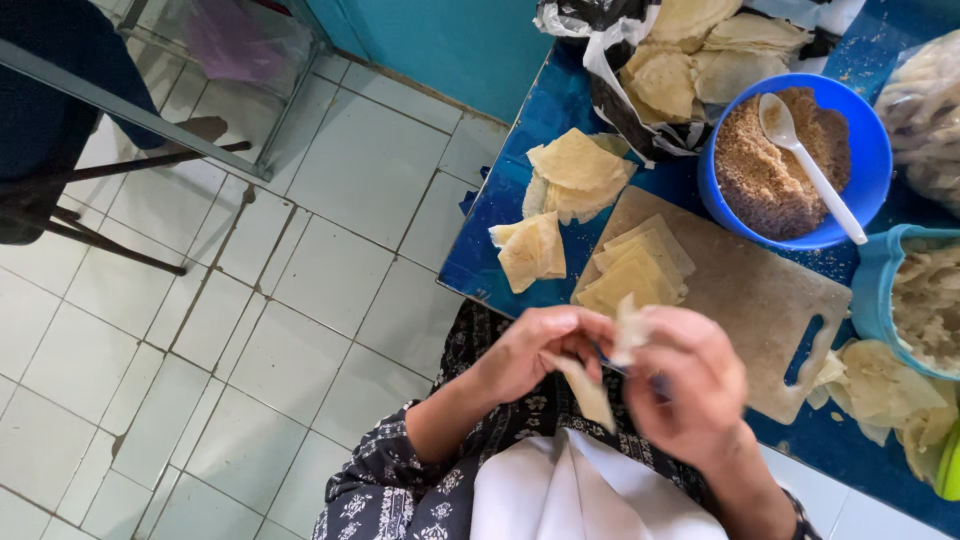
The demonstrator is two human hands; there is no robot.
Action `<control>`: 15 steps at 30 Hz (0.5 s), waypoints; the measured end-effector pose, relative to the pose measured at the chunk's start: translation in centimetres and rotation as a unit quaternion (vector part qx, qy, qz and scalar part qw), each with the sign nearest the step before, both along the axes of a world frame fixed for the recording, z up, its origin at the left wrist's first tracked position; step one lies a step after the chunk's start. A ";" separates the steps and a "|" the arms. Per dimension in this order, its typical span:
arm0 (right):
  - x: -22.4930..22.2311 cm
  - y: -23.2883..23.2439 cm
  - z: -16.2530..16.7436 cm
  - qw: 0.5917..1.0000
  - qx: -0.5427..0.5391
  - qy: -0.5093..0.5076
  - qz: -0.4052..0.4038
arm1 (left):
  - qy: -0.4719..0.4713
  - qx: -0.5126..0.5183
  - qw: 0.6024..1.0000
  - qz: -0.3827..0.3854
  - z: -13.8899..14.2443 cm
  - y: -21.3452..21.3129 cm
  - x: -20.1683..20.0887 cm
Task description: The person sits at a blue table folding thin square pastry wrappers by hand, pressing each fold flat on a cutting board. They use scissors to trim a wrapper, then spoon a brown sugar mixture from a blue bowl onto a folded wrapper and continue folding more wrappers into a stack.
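Looking down on a blue table (520,200) taking up the right side, above pale floor tiles. Lying on it, a wooden cutting board (760,290), carrying a small stack of pale square wrappers (640,270) at its left end. Standing just beyond the board, a blue bowl (870,150) holding brown crumbs (770,180) and a white spoon (815,170). Resting on the bare table left of the board, two loose heaps of folded pieces (532,250).

Working near the table's edge, above the lap: the left hand (530,350) and right hand (690,385), close together, sharing one thin wrapper (590,390). Pinching it with curled left fingers near the top, letting a pale corner hang down between the hands. Closing the right fingers over its other end, with a flap sticking up above them; blurring too much to tell exactly how. Showing a thin dark-blue sliver between the hands, too small to name.

Judging the wrapper as very light, limp and floppy, probably tearing easily and cracking if dried. Gripping best with fingertip pads along an edge or corner, supporting from both sides, pressing gently rather than squeezing or pulling.
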State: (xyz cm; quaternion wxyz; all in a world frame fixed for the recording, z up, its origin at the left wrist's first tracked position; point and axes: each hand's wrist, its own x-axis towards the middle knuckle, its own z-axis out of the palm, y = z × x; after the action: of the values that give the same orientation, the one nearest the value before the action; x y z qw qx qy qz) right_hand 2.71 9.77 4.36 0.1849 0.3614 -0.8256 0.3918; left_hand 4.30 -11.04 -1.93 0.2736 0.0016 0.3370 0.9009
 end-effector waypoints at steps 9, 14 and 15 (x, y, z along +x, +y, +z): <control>2.8 1.3 -0.5 0.914 -0.186 -0.358 -0.042 | 0.094 -0.106 0.990 0.002 -2.9 2.4 1.9; 4.0 3.5 -2.9 0.790 -0.268 -0.551 -0.020 | 0.169 -0.089 0.981 -0.028 -1.7 2.5 2.7; 4.1 3.9 -3.0 0.802 -0.264 -0.535 -0.006 | 0.158 -0.105 0.982 -0.017 -1.3 2.5 2.8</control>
State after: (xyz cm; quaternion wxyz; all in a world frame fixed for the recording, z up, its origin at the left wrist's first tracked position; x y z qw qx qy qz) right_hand 6.81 13.71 1.31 -0.1961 0.0270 -0.6601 0.7246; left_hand 7.08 -8.55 -3.23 0.2312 0.1212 0.4686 0.8440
